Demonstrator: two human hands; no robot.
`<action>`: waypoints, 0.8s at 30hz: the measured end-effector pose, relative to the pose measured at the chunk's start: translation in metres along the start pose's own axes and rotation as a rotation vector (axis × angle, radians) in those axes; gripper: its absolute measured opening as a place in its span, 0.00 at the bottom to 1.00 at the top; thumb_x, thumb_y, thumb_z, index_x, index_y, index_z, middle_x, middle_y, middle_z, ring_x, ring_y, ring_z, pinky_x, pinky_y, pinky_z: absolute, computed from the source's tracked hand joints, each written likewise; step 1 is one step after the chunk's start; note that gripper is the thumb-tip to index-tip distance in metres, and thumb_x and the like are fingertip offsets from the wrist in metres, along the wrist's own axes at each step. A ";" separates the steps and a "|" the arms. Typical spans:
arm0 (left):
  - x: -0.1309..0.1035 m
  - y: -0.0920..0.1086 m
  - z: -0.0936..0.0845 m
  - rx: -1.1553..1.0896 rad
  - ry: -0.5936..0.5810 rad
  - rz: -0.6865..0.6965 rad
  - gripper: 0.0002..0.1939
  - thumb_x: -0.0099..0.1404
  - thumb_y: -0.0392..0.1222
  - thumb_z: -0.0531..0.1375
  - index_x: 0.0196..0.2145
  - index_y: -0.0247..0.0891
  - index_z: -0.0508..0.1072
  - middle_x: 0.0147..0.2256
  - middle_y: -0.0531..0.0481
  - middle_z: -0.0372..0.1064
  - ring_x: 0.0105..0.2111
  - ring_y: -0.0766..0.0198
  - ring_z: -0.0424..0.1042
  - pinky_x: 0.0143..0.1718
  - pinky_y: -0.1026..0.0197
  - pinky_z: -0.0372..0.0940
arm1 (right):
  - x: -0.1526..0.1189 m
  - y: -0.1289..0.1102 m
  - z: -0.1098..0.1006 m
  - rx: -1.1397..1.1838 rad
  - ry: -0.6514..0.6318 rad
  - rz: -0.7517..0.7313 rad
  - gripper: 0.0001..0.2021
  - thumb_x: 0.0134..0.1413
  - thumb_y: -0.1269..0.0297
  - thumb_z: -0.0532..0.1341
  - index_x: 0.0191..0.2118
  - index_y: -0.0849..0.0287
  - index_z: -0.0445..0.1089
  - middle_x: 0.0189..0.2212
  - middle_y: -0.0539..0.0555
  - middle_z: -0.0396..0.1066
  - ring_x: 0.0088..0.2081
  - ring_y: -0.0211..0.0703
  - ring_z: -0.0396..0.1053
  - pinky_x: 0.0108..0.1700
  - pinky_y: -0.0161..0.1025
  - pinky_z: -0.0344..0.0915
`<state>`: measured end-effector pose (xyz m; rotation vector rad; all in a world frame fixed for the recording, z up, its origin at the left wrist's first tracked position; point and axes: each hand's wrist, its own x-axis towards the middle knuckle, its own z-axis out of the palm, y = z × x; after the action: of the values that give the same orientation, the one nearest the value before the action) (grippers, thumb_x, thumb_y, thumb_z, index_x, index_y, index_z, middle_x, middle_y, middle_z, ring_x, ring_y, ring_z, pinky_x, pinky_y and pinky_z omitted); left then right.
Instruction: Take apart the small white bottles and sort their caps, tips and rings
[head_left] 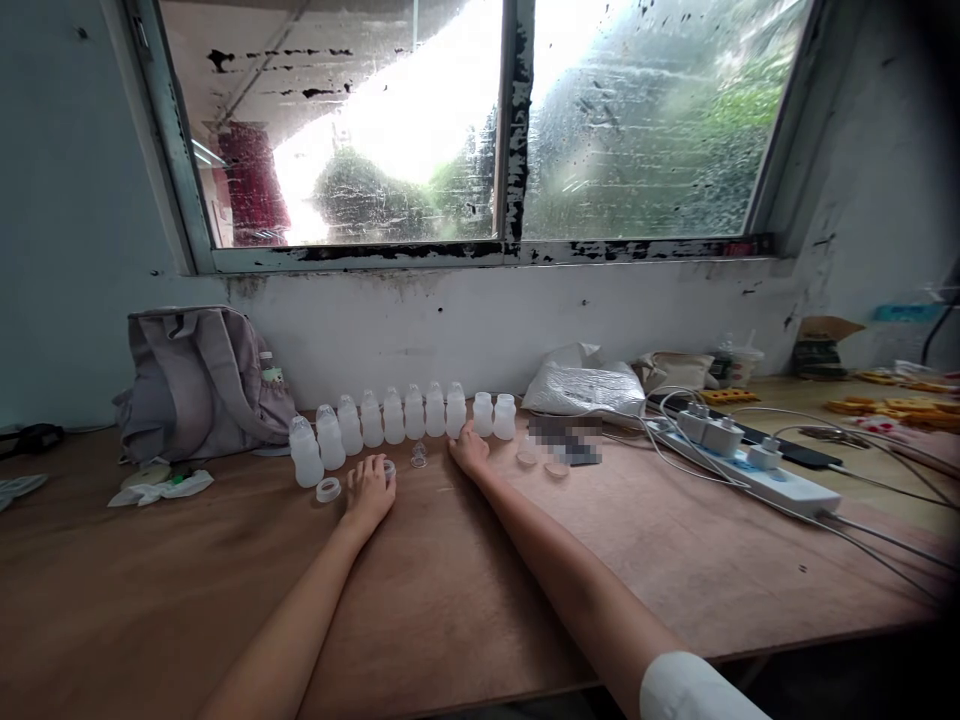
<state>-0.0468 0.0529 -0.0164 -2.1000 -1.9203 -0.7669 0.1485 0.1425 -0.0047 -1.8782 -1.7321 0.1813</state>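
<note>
Several frosted baby bottles with clear nipple tops form a curved row, from the leftmost bottle to one by my right hand. My right hand touches the lower part of that bottle, its fingers partly hidden. Two bottles without tops stand at the row's right end. My left hand rests on the table, fingers curled around a clear ring. Another ring lies to its left. A clear nipple sits between my hands. Two clear round pieces lie right of my right hand.
A grey backpack and a white crumpled tissue are at the left. Rightward are a silver bag, a blurred dark object, a power strip with cables, and yellow items. The wooden table's front edge is near.
</note>
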 end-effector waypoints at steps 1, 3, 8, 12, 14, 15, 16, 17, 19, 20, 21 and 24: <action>0.000 -0.001 0.001 0.020 -0.015 -0.029 0.19 0.57 0.41 0.49 0.47 0.34 0.61 0.45 0.41 0.62 0.45 0.53 0.59 0.44 0.52 0.53 | -0.007 -0.002 0.001 0.008 -0.007 -0.057 0.19 0.51 0.61 0.51 0.47 0.66 0.55 0.37 0.65 0.67 0.40 0.49 0.65 0.37 0.40 0.57; 0.001 -0.003 0.003 0.038 -0.032 -0.053 0.19 0.57 0.43 0.49 0.47 0.34 0.61 0.43 0.41 0.64 0.44 0.52 0.60 0.44 0.51 0.52 | -0.020 -0.008 0.004 0.029 -0.035 -0.190 0.13 0.51 0.62 0.51 0.43 0.60 0.60 0.37 0.58 0.67 0.40 0.43 0.64 0.38 0.36 0.56; 0.001 0.000 0.001 -0.014 0.037 0.017 0.18 0.58 0.44 0.50 0.45 0.37 0.62 0.42 0.44 0.65 0.44 0.55 0.61 0.45 0.55 0.52 | -0.043 -0.022 0.013 0.025 -0.062 -0.460 0.12 0.47 0.59 0.56 0.38 0.57 0.64 0.39 0.55 0.64 0.43 0.44 0.60 0.43 0.39 0.53; 0.000 0.008 -0.006 -0.100 0.114 0.100 0.18 0.59 0.46 0.49 0.46 0.39 0.60 0.44 0.46 0.64 0.44 0.59 0.61 0.48 0.57 0.51 | -0.054 -0.024 0.012 0.039 -0.078 -0.637 0.11 0.46 0.58 0.57 0.35 0.58 0.64 0.34 0.54 0.65 0.39 0.43 0.60 0.41 0.40 0.53; -0.001 0.011 -0.010 -0.138 0.144 0.149 0.18 0.60 0.46 0.48 0.47 0.39 0.60 0.44 0.46 0.63 0.45 0.60 0.61 0.48 0.58 0.50 | -0.062 -0.022 0.009 0.074 -0.094 -0.725 0.11 0.45 0.57 0.58 0.33 0.59 0.63 0.33 0.54 0.65 0.38 0.43 0.60 0.40 0.39 0.53; -0.002 0.013 -0.011 -0.151 0.153 0.167 0.18 0.60 0.46 0.48 0.47 0.38 0.60 0.44 0.46 0.63 0.45 0.60 0.61 0.49 0.58 0.50 | -0.065 -0.022 0.008 0.095 -0.102 -0.768 0.11 0.44 0.58 0.58 0.33 0.59 0.63 0.33 0.53 0.65 0.38 0.42 0.60 0.40 0.39 0.53; -0.002 0.014 -0.013 -0.158 0.156 0.181 0.18 0.60 0.46 0.48 0.47 0.38 0.60 0.44 0.46 0.63 0.45 0.59 0.60 0.49 0.58 0.50 | -0.069 -0.021 0.006 0.117 -0.110 -0.806 0.11 0.44 0.58 0.58 0.33 0.59 0.63 0.33 0.53 0.65 0.38 0.42 0.60 0.41 0.39 0.54; -0.003 0.016 -0.015 -0.162 0.154 0.196 0.18 0.60 0.46 0.48 0.47 0.39 0.60 0.44 0.46 0.63 0.45 0.59 0.60 0.49 0.57 0.49 | -0.073 -0.021 0.005 0.138 -0.117 -0.829 0.10 0.43 0.60 0.59 0.32 0.59 0.64 0.33 0.53 0.65 0.38 0.42 0.60 0.41 0.38 0.54; -0.004 0.018 -0.018 -0.160 0.143 0.228 0.18 0.59 0.47 0.48 0.47 0.39 0.60 0.44 0.45 0.63 0.45 0.58 0.60 0.49 0.57 0.49 | -0.077 -0.022 0.002 0.180 -0.126 -0.829 0.06 0.43 0.66 0.58 0.31 0.59 0.65 0.33 0.53 0.66 0.38 0.42 0.61 0.41 0.37 0.55; -0.005 0.019 -0.019 -0.155 0.135 0.245 0.18 0.59 0.47 0.49 0.46 0.39 0.60 0.43 0.45 0.63 0.45 0.58 0.60 0.49 0.57 0.49 | -0.078 -0.022 0.000 0.204 -0.129 -0.799 0.05 0.43 0.69 0.57 0.31 0.59 0.65 0.32 0.53 0.67 0.37 0.41 0.62 0.40 0.36 0.56; -0.006 0.020 -0.021 -0.148 0.127 0.261 0.18 0.58 0.47 0.49 0.45 0.39 0.61 0.42 0.45 0.63 0.44 0.58 0.61 0.48 0.57 0.49 | -0.078 -0.023 -0.001 0.232 -0.129 -0.752 0.06 0.43 0.71 0.55 0.31 0.59 0.66 0.32 0.52 0.68 0.36 0.40 0.63 0.39 0.35 0.57; -0.006 0.020 -0.024 -0.127 0.088 0.305 0.15 0.55 0.46 0.51 0.40 0.37 0.63 0.39 0.45 0.63 0.41 0.58 0.62 0.45 0.57 0.52 | -0.074 -0.023 -0.003 0.336 -0.111 -0.572 0.10 0.43 0.75 0.53 0.32 0.59 0.67 0.30 0.52 0.70 0.33 0.38 0.65 0.36 0.33 0.59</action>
<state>-0.0337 0.0333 0.0044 -2.3160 -1.4938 -0.9142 0.1191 0.0714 -0.0109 -1.1046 -2.0868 0.3305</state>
